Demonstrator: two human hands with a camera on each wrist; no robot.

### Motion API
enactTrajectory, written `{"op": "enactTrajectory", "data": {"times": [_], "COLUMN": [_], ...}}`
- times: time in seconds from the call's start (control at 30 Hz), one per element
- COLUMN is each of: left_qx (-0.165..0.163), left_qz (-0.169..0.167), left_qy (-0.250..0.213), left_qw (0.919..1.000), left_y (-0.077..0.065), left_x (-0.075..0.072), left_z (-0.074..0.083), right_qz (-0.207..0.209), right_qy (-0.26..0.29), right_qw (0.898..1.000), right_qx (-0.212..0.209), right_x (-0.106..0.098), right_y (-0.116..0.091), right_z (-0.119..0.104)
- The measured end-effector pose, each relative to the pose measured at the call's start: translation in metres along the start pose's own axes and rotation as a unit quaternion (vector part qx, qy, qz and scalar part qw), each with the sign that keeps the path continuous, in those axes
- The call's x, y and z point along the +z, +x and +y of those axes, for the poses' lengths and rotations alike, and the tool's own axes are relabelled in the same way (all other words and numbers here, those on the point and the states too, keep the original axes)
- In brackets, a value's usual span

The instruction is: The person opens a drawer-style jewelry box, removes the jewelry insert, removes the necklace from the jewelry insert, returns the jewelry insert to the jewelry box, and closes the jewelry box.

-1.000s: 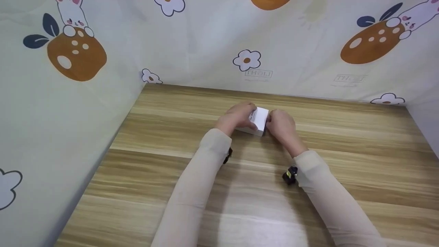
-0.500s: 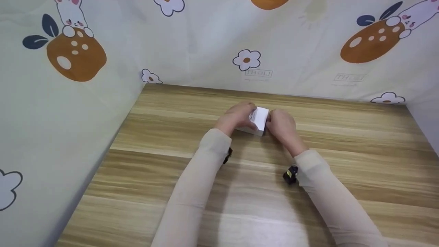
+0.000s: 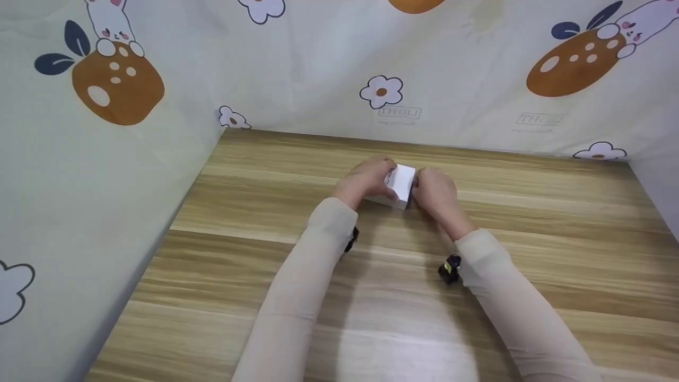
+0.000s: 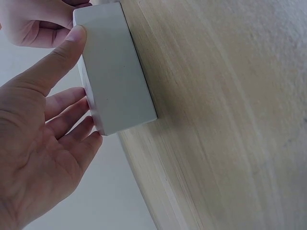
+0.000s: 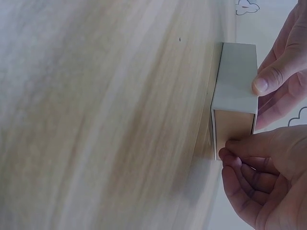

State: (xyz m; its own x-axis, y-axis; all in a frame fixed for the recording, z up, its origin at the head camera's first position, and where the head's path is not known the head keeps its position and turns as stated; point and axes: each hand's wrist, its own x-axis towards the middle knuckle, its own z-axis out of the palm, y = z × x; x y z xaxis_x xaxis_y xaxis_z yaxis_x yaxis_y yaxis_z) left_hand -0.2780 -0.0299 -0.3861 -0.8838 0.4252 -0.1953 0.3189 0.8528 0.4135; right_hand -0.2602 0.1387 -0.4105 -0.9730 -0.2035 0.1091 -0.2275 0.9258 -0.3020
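A small white box [image 3: 404, 180] stands on the wooden table in the head view, with print partly showing on its top. My left hand [image 3: 368, 180] grips it from the left; in the left wrist view, the thumb [image 4: 60, 57] lies along one edge and the fingertips touch beyond it. My right hand [image 3: 436, 193] is at the opposite end. The right wrist view shows a brown end panel [image 5: 232, 125] set inside the white walls. There, the right thumb and forefinger [image 5: 249, 146] meet in a pinch against the panel; what lies between their tips is hidden.
Wood-grain tabletop [image 3: 254, 212] spreads around both arms. Behind it hangs a pale cloth wall [image 3: 318, 79] printed with flowers, rabbits and oranges, and another wall [image 3: 106, 212] rises on the left. A small black device [image 3: 450, 269] sits at the right wrist.
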Motion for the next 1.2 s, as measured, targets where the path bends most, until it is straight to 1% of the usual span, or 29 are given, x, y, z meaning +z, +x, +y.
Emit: {"op": "enactTrajectory", "data": {"times": [0.23, 0.37, 0.57, 0.67, 0.9, 1.2], "left_qx": [-0.003, 0.003, 0.004, 0.004, 0.012, 0.009], "left_qz": [-0.003, -0.002, 0.001, 0.002, 0.002, 0.003], "left_qy": [-0.001, 0.006, -0.003, -0.008, -0.001, 0.009], "left_qw": [1.0, 1.0, 1.0, 1.0, 0.9999, 0.9999], "left_y": [-0.003, -0.0042, -0.0054, -0.0045, -0.0026, 0.0009], "left_x": [0.0003, 0.002, 0.0007, -0.0007, -0.0007, -0.0009], "left_z": [0.0013, 0.0016, 0.0007, 0.0003, -0.001, -0.0012], "right_qz": [-0.009, -0.016, -0.007, -0.002, -0.001, -0.005], "right_qy": [-0.01, -0.008, -0.015, -0.015, -0.018, -0.018], "right_qw": [1.0, 1.0, 1.0, 1.0, 1.0, 1.0], "right_qx": [-0.002, 0.0, -0.006, -0.006, -0.004, -0.005], "right_x": [0.0007, 0.0007, -0.001, -0.0023, -0.0033, -0.005], "right_y": [-0.001, -0.0033, -0.004, -0.0038, -0.0046, -0.0027], "right_z": [-0.0001, 0.0012, 0.0029, 0.0037, 0.0044, 0.0067]}}
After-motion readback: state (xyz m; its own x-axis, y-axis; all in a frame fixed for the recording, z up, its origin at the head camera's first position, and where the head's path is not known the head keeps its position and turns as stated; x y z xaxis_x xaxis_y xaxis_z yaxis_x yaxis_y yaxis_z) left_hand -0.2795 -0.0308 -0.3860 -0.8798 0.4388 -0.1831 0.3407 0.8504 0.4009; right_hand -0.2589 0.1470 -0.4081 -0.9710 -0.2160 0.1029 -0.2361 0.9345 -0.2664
